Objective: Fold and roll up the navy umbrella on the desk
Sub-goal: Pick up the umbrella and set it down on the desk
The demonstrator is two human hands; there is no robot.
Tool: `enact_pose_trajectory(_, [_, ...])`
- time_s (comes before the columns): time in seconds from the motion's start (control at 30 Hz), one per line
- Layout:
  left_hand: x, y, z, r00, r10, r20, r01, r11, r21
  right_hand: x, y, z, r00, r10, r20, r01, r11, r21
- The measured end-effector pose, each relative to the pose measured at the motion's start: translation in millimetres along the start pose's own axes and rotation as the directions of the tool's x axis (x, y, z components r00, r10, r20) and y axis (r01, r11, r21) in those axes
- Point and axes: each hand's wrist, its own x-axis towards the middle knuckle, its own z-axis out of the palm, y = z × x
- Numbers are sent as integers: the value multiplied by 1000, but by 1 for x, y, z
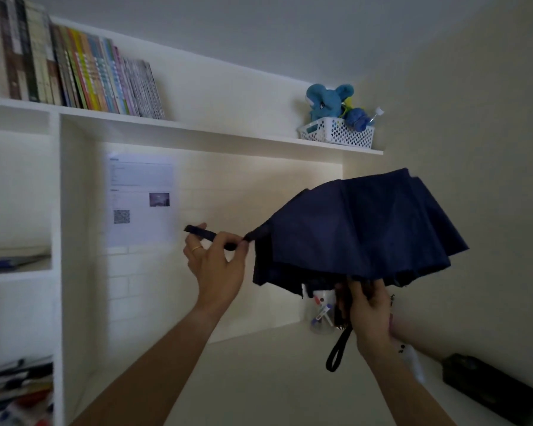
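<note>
The umbrella (357,229) canopy is hiding its own shaft and the fingertips of the right hand (371,315), and is partly covering the pen cup (320,315) behind. The print on the sheet (140,199) is staying too small to read. The frame edge is cutting off the black case (493,387) and the books (59,69).

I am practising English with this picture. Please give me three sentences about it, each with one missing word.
1. The left hand pulls out the umbrella's closing ____.
2. The right hand holds the navy umbrella from ____, at its handle.
3. On the shelf, the white basket holds a blue toy ____.

Missing words: strap; below; elephant
</note>
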Motion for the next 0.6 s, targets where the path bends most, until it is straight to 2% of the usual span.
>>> enact_pose_trajectory(0.07, [6, 0, -13, 998, -15, -68, 17, 1000, 25, 3, 2, -9, 1000, -30, 8, 31, 993, -114])
enact_pose_trajectory(0.13, [10, -3, -23, 993, 69, -95, -57, 990, 128, 3, 6, -20, 997, -65, 34, 72, 961, -268])
enact_pose_trajectory(0.2, [15, -4, -34, 996, 47, -81, -38, 993, 108, 1, 12, -27, 998, -49, 27, 54, 958, -280])
enact_pose_trajectory(0.23, [16, -3, -38, 1000, -2, -18, 3, 999, 37, -1, 15, -30, 1000, -19, 19, 24, 961, -276])
enact_pose_trajectory(0.3, [18, 0, -45, 973, -159, 166, 186, 969, -161, -6, 21, -33, 1000, 12, 28, -2, 945, -327])
enact_pose_trajectory(0.37, [16, 2, -48, 926, -257, 276, 306, 941, -148, -9, 33, -36, 999, 12, 48, 6, 929, -370])
enact_pose_trajectory(0.47, [5, -6, -43, 907, -226, 355, 213, 974, 77, -11, 47, -38, 987, 111, 115, -60, 922, -383])
enact_pose_trajectory(0.6, [-2, -29, -32, 880, -236, 412, 260, 966, -3, -7, 72, -38, 941, 277, 195, -161, 871, -464])
